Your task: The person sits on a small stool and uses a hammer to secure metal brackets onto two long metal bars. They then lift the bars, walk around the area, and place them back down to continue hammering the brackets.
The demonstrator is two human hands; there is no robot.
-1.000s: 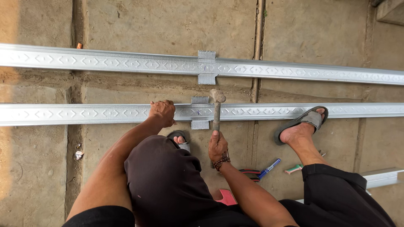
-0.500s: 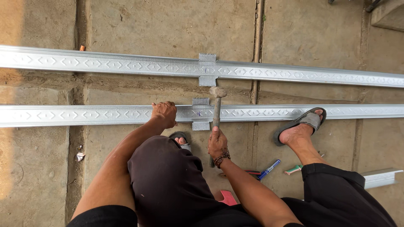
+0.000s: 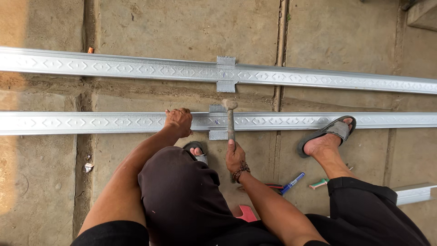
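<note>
On concrete floor (image 3: 182, 27), two embossed metal channels lie parallel. Left hand (image 3: 178, 121) w/ fingers curled presses down on near channel (image 3: 91, 123), just beside joint bracket (image 3: 217, 122). Right hand (image 3: 235, 156) grips hammer (image 3: 230, 119) by handle, head resting at bracket's top edge. Blue marker (image 3: 292, 182) lies near right knee.

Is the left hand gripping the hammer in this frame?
No. The left hand presses on the nearer metal rail, while the right hand holds the hammer by its handle.
</note>
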